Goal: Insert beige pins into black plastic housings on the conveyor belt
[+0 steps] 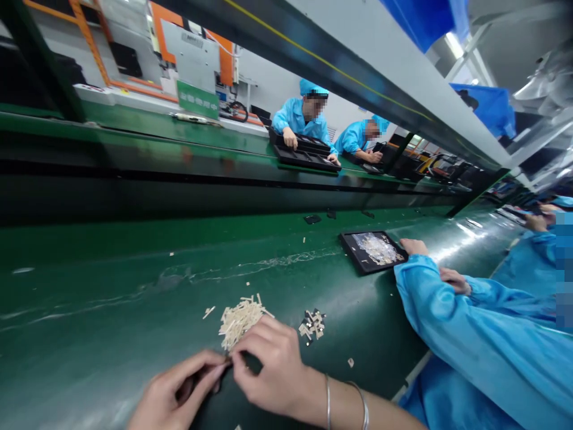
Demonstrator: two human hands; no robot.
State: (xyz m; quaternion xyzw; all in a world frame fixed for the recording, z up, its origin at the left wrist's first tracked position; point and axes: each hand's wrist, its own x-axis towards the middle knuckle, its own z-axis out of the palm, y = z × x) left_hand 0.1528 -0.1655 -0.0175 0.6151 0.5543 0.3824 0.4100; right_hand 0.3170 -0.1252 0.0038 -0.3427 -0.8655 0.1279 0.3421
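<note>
My left hand [181, 391] is at the bottom centre, thumb and fingers pinched on a small dark piece [228, 360]. Right beside it, my right hand [271, 364] pinches at the same piece, its fingertips meeting those of the left. The piece is mostly hidden by the fingers. Just beyond the hands lies a pile of thin cream strips [242, 319] on the green table [134, 322]. To the right of my right hand sits a smaller heap of mixed dark and cream bits [312, 326].
A black tray [364, 266] with a clear bag and pale pieces stands at the right, by the hand of a person in a blue sleeve [430, 298]. Two people work across the raised ledge. A few flat black pieces [312, 220] lie near the ledge.
</note>
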